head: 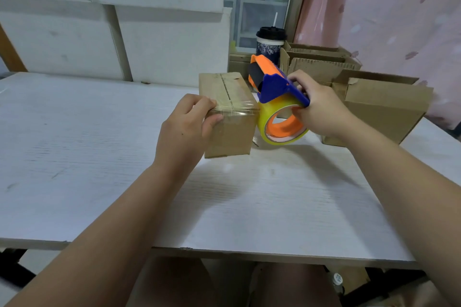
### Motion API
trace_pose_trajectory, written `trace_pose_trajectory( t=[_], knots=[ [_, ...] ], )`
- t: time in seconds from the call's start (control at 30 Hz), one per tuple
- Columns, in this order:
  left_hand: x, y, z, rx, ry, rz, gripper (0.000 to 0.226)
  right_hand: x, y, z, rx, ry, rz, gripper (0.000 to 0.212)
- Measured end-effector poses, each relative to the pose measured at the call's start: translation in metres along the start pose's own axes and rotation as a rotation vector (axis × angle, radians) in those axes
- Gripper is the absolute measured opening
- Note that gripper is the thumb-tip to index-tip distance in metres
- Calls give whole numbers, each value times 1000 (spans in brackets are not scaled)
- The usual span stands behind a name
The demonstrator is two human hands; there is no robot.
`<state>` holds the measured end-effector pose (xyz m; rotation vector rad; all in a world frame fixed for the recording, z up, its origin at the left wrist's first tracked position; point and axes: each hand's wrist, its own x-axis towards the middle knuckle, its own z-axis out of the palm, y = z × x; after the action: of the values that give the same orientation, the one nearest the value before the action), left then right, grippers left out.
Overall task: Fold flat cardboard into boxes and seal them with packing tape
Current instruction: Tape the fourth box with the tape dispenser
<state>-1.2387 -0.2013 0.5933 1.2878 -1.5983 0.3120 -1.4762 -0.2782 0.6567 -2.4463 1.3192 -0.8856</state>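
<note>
- Left hand (185, 123) grips the near-left top edge of the box (230, 117), mid-table (99, 157).
- Right hand (318, 107) holds the tape dispenser (277, 97) touching the box's right side.
- Open boxes (379, 107) stand far right.

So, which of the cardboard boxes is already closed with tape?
The box gripped by the left hand, beside the tape dispenser; shiny tape crosses its top. The boxes at the right stand open.

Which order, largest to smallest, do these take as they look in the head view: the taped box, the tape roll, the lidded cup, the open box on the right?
1. Open box on the right
2. Taped box
3. Tape roll
4. Lidded cup, though it stands farther back, so its true rank is unsure.
</note>
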Motion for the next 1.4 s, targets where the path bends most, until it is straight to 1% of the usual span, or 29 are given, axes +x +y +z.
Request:
trace_pose_trajectory(
  t=[0.1, 0.2, 0.3, 0.33, 0.37, 0.43, 0.5, 0.53, 0.57, 0.6, 0.63, 0.7, 0.77, 0.83, 0.93, 1.03, 1.1, 1.23, 1.3, 1.4],
  knots=[
    [0, -1, 1, 1, 3, 10, 32, -3, 9, 12, 65, 10, 19, 46],
    [0, -1, 2, 11, 18, 9, 32, -6, 15, 22, 111, -39, 51, 49],
    [0, 3, -1, 10, 10, 5, 35, -5, 16, 22, 139, -46, 58, 50],
    [1, 6, -2, 52, 1, 1, 37, -4, 15, 22, 142, -46, 60, 50],
    [1, 9, -2, 146, -6, 5, 40, -4, 14, 23, 144, -43, 64, 49],
    [2, 13, 0, 426, -19, 58, 45, -3, 10, 28, 132, -22, 69, 47],
    [6, 17, 3, 624, -66, 83, 40, -4, 4, 34, 103, 8, 61, 49],
    [9, 19, 5, 662, -78, 75, 33, -5, 2, 37, 98, 18, 54, 53],
    [13, 20, 7, 665, -74, 84, 29, -7, 1, 40, 101, 21, 49, 58],
    [18, 21, 9, 645, -82, 105, 32, -9, 1, 43, 108, 15, 49, 63],
    [22, 22, 11, 608, -107, 125, 41, -11, 2, 45, 114, 10, 48, 67],
    [28, 20, 16, 557, -170, 131, 53, -13, 2, 48, 124, 34, 35, 67],
    [32, 14, 19, 542, -210, 125, 52, -12, -1, 50, 157, 95, 29, 61],
    [32, 5, 19, 520, -170, 148, 45, -10, -4, 54, 206, 128, 26, 56],
    [30, -7, 22, 502, -103, 205, 46, -13, -4, 61, 358, 127, 99, 48],
    [27, -9, 31, 517, -21, 194, 46, -15, 3, 63, 455, 116, 170, 49],
    [27, -9, 36, 550, 56, 210, 43, -17, 7, 62, 446, 115, 166, 52],
    [28, -12, 40, 581, 155, 236, 43, -17, 4, 55, 363, 181, 110, 57],
    [29, -11, 41, 571, 166, 232, 41, -15, 0, 49, 288, 220, 66, 59],
    [32, -10, 40, 546, 135, 204, 40, -14, 0, 44, 67, 241, -11, 63]
  ],
)
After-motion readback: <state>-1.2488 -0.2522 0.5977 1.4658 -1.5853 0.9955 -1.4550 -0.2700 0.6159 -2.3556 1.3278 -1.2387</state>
